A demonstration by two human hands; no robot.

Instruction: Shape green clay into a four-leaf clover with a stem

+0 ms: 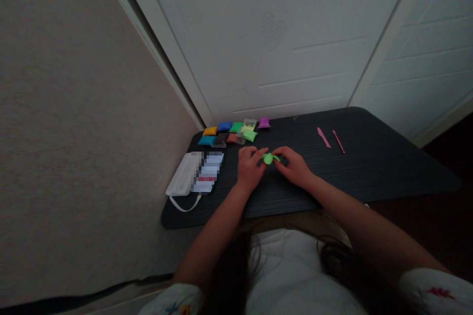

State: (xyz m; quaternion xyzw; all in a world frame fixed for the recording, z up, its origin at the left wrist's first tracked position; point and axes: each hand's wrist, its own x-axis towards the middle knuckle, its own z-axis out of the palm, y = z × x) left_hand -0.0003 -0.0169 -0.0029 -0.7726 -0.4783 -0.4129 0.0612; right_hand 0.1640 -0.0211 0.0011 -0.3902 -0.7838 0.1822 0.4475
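Note:
Between my two hands is a small light-green clay piece (pixel 268 159) with a rounded middle and thin lobes spreading to both sides. My left hand (pixel 250 165) pinches its left lobe between thumb and fingers. On the other side, my right hand (pixel 293 165) has its thumb and index finger closed on the right lobe. The piece is above the dark table (pixel 288 192), near its middle. A bag of light-green clay (pixel 250 136) lies just beyond my left hand.
Several other small clay bags (pixel 225 126) in various colours lie along the back left. A phone (pixel 209 172) and a white power bank (pixel 185 174) joined by a cable are at the left. A pink plastic knife (pixel 323 137) and a thin pink tool (pixel 339 141) lie at the right.

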